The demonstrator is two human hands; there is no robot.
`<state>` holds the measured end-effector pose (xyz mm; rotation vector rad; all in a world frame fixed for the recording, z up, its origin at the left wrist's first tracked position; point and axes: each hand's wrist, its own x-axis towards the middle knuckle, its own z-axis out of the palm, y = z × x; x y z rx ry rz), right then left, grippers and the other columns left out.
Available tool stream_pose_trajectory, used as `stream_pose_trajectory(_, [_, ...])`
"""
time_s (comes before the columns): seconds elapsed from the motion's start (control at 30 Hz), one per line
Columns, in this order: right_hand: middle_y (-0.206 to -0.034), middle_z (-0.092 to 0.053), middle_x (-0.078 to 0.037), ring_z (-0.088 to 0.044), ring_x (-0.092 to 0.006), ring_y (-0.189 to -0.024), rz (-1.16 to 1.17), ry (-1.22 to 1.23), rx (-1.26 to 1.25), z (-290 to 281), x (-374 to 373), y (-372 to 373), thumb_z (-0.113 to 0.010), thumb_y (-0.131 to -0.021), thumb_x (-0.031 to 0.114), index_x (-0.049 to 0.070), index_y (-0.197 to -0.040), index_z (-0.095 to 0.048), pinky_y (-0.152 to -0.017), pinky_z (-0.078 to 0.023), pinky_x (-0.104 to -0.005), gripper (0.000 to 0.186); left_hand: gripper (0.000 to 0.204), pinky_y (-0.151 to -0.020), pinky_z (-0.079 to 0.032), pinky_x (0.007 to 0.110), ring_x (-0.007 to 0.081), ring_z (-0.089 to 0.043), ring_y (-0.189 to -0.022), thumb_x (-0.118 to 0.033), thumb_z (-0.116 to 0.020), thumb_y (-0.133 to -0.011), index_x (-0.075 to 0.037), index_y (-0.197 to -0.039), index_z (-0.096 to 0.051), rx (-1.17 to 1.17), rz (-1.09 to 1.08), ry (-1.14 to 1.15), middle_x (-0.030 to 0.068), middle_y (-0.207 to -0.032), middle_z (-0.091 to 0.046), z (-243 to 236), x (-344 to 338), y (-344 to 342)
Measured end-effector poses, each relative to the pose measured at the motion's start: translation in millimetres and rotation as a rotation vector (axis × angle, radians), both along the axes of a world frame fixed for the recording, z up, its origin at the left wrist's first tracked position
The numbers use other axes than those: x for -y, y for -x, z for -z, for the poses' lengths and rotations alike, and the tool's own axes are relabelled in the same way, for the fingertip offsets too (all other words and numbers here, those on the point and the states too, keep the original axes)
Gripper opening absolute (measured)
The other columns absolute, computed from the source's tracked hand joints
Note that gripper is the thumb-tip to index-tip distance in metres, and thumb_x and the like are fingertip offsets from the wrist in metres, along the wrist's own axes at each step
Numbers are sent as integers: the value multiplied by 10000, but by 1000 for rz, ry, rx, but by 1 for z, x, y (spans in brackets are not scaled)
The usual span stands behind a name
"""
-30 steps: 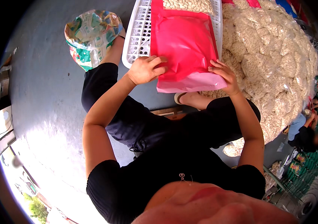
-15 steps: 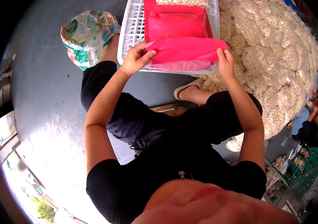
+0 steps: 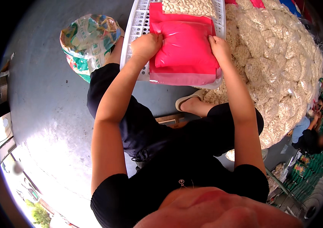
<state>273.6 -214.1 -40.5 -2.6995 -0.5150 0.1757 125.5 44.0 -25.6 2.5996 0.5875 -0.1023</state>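
A plump bright red plastic bag [image 3: 186, 47] lies on a white perforated plastic crate [image 3: 135, 32] in front of me. My left hand [image 3: 146, 46] is closed on the bag's left edge, its fingers curled under and partly hidden. On the opposite edge my right hand [image 3: 220, 48] pinches the red plastic, thumb toward the bag's middle. The bag's near end is flat and ends in a clear strip. Just beyond it, pale flat beans [image 3: 188, 7] show in a clear window or clear bag; I cannot tell which.
Clear bags of pale beans [image 3: 271, 72] form a big heap on the right. A printed plastic sack [image 3: 91, 41] stands open at the far left. Beside the heap, another person [image 3: 311, 133] sits near green packages [image 3: 309, 167]. A fan [image 3: 313, 201] stands lower right.
My hands have moved slightly outward from the lifted near flap to the bag's two sides. The red flap now lies flat toward me, and more of the beans at the far end show.
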Motion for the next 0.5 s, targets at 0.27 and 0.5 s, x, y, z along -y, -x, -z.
stream_pose_trajectory(0.27, [-1339,-569,-158,-546,-314,-1225,-276,186,99,-70,-45,-36,-596,-818,680,102,-1363,-499,-962,-468,-464,800,497,-724,-550,395,281,-709,-863,-564,-465,-935,-154,-954,-743,-252,6,-242,94,-936,-735,-23,-4,4])
stream_pose_trajectory(0.5, [-904,-690,-197,-665,-317,-823,-1007,268,-223,-85,-141,-33,-721,-767,561,3,-978,-679,-759,-515,-419,598,392,-455,-470,374,267,-611,-494,-422,-633,-867,-139,-597,-663,492,26,-353,62,-512,-588,-44,-9,53])
